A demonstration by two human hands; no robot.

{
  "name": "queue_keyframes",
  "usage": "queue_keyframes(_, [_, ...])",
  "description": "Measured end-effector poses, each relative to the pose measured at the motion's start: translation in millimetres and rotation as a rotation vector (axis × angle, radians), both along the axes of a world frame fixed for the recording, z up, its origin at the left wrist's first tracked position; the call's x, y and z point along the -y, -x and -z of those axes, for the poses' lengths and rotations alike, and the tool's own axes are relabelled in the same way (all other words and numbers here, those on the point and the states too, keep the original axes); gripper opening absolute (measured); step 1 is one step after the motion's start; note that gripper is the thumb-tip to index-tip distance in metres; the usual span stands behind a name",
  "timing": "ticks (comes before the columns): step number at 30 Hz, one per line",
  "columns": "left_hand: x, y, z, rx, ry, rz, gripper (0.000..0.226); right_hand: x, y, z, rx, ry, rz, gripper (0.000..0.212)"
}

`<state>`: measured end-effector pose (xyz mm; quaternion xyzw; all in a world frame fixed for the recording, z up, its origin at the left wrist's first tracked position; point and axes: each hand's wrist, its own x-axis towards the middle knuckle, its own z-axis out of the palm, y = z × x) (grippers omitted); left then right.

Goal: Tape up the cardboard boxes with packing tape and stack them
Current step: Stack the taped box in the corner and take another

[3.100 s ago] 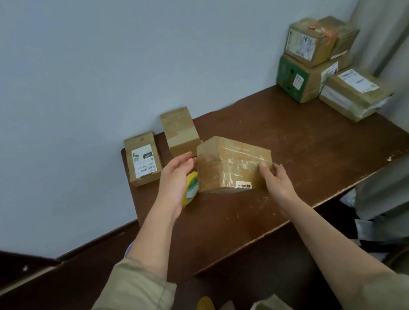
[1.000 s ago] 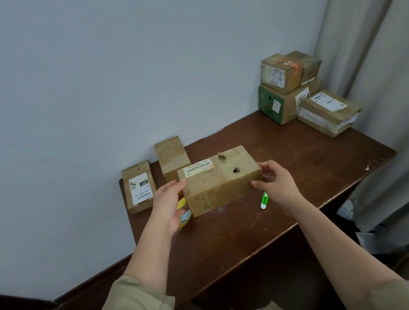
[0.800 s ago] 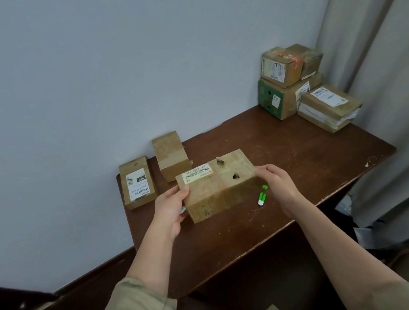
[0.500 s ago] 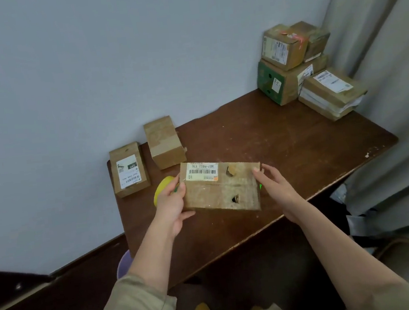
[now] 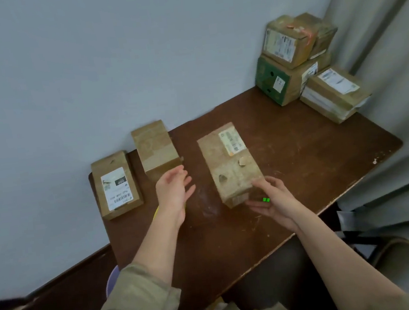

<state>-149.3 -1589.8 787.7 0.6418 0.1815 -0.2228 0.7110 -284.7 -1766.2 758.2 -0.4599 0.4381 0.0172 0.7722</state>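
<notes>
A makeshift packing corner in a plain room, by the look of it: a worn dark brown wooden table pushed against a bare pale blue-grey wall, grey curtains alongside, and labelled brown cardboard parcels stacked in the far corner.

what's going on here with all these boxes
A person is working through cardboard boxes on a brown table. The right hand rests against the near end of a long box lying flat, while the left hand hovers open beside it, holding nothing. Two smaller boxes sit by the wall, and a stack of boxes stands in the far corner.
</notes>
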Motion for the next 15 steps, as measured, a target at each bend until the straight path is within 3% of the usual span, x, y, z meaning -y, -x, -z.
queue_keyframes(5, [0, -22, 19, 0.069, -0.125, 0.054, 0.022, -24, -39, 25, -0.064, -0.26, 0.148, 0.05])
queue_keyframes(8, [-11, -30, 33, 0.096, -0.182, 0.063, 0.026, -43, -54, 44, -0.085, -0.337, 0.205, 0.059])
queue_keyframes(12, [-26, -40, 40, 0.18, -0.25, 0.02, 0.03, -63, -68, 57, -0.175, -0.255, 0.133, 0.079])
queue_keyframes(15, [-41, -44, 44, 0.236, -0.381, -0.064, 0.033, -71, -80, 59, -0.339, -0.073, -0.055, 0.076])
